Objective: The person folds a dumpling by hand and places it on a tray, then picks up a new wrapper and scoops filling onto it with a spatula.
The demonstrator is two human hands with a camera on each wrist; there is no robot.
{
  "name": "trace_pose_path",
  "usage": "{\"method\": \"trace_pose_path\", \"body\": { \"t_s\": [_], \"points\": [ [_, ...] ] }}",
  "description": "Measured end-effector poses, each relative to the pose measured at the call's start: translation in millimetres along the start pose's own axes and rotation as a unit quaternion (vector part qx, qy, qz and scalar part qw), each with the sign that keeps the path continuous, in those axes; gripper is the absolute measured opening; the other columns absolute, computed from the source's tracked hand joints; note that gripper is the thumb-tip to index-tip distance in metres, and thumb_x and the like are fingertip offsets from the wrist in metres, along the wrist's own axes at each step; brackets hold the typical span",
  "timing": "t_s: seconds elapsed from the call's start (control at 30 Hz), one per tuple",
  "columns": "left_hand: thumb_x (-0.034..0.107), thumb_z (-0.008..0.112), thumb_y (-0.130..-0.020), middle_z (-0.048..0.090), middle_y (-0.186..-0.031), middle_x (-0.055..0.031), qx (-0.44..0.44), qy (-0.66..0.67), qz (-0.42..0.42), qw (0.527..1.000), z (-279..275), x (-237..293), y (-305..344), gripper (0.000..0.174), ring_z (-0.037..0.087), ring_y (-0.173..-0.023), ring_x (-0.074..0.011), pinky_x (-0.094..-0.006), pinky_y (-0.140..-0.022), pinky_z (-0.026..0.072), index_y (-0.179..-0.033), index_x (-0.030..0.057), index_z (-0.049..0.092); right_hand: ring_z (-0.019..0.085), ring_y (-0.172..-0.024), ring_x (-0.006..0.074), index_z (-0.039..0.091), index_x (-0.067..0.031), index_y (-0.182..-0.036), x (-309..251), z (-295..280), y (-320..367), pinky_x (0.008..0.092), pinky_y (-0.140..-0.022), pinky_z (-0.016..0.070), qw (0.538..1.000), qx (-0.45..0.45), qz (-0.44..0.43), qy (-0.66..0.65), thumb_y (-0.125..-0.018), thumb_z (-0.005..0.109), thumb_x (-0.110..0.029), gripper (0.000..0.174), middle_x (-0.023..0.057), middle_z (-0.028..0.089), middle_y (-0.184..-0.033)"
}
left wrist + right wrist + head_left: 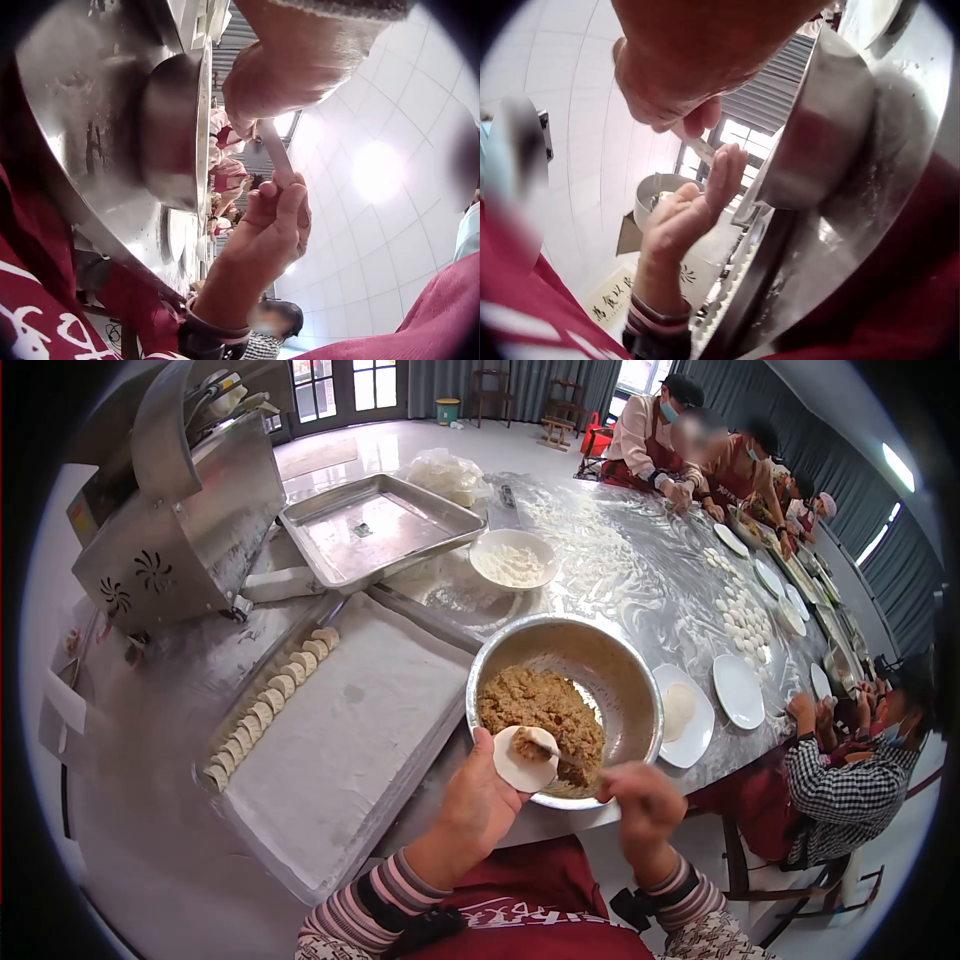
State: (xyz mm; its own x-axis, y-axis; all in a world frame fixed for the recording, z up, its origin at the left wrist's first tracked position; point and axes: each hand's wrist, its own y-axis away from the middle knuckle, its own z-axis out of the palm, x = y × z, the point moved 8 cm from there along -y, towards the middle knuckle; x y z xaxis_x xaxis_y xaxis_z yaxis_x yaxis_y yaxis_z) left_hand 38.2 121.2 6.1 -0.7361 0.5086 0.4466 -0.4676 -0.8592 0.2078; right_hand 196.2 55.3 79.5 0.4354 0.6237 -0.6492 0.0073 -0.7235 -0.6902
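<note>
My left hand (468, 807) holds a round white dumpling wrapper (510, 772) over the near rim of a steel bowl (648, 695), thumb at the wrapper's edge. A small lump of brown filling (529, 746) sits on the wrapper. My right hand (650, 807) grips a flat filling stick (277, 154), whose far end reaches the lump. More filling (535, 705) lies heaped in the bowl. In the right wrist view the left hand (694, 214) is beneath the stick, fingertips upward.
Left of the bowl, a tray (350, 750) carries a row of folded dumplings (262, 712). Right of it stand a plate (690, 752) with wrappers (677, 710) and another plate (738, 692). Behind are a flour bowl (512, 560) and a metal pan (380, 525). People (655, 435) work farther along.
</note>
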Motion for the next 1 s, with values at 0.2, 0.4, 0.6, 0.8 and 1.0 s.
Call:
{"method": "trace_pose_path", "body": {
  "t_s": [0.2,0.4,0.6,0.8,1.0],
  "points": [
    [0.044,0.026,-0.100,0.045,-0.134,-0.0155,-0.001,0.029,0.007,1.000,4.8,-4.9,-8.4,0.056,0.045,-0.123,-0.0271,-0.0445,-0.106,0.0349,-0.136,0.0006,0.031,0.067,-0.072,0.0251,0.061,0.0015,-0.096,-48.8,34.1,26.1,0.0324,-0.058,0.0558,0.931,-0.178,-0.248,0.201,-0.072,0.074,-0.001,0.027,0.0160,0.065,-0.093],
    [0.043,0.026,-0.101,0.048,-0.130,-0.0141,0.008,0.016,0.008,1.000,-1.3,-5.2,-8.9,0.054,0.048,-0.121,-0.0259,-0.0429,-0.104,0.0362,-0.133,0.0013,0.035,0.066,-0.073,0.0241,0.062,0.0012,-0.094,-63.0,26.8,15.5,0.0321,-0.060,0.0554,0.932,-0.183,-0.237,0.204,-0.073,0.074,-0.005,0.025,0.0149,0.063,-0.094],
    [0.044,0.029,-0.100,0.049,-0.128,-0.0143,-0.030,0.017,0.034,0.999,0.9,-0.3,-5.3,0.054,0.049,-0.119,-0.0255,-0.0421,-0.104,0.0369,-0.131,0.0002,0.037,0.065,-0.072,0.0234,0.062,-0.0013,-0.094,-56.7,41.0,15.7,0.0321,-0.062,0.0552,0.920,-0.178,-0.266,0.227,-0.073,0.074,-0.004,0.024,0.0129,0.064,-0.094],
    [0.047,0.024,-0.100,0.047,-0.131,-0.0161,0.034,-0.014,0.073,0.997,-24.8,6.5,-9.6,0.059,0.047,-0.122,-0.0266,-0.0427,-0.105,0.0358,-0.131,-0.0019,0.036,0.064,-0.068,0.0212,0.064,0.0002,-0.091,-37.2,-2.1,-3.7,0.0274,-0.056,0.0513,0.973,-0.043,-0.135,0.183,-0.076,0.069,0.003,0.016,0.0130,0.065,-0.083],
    [0.048,0.029,-0.099,0.048,-0.130,-0.0160,0.007,-0.046,0.061,0.997,-11.8,15.2,3.6,0.060,0.048,-0.121,-0.0268,-0.0421,-0.104,0.0376,-0.130,-0.0030,0.037,0.059,-0.055,0.0106,0.063,0.0032,-0.085,96.0,-3.1,-30.4,0.0208,-0.050,0.0445,0.938,0.006,0.340,-0.062,-0.085,0.061,-0.004,0.008,0.0067,0.064,-0.068]
  ]
}}
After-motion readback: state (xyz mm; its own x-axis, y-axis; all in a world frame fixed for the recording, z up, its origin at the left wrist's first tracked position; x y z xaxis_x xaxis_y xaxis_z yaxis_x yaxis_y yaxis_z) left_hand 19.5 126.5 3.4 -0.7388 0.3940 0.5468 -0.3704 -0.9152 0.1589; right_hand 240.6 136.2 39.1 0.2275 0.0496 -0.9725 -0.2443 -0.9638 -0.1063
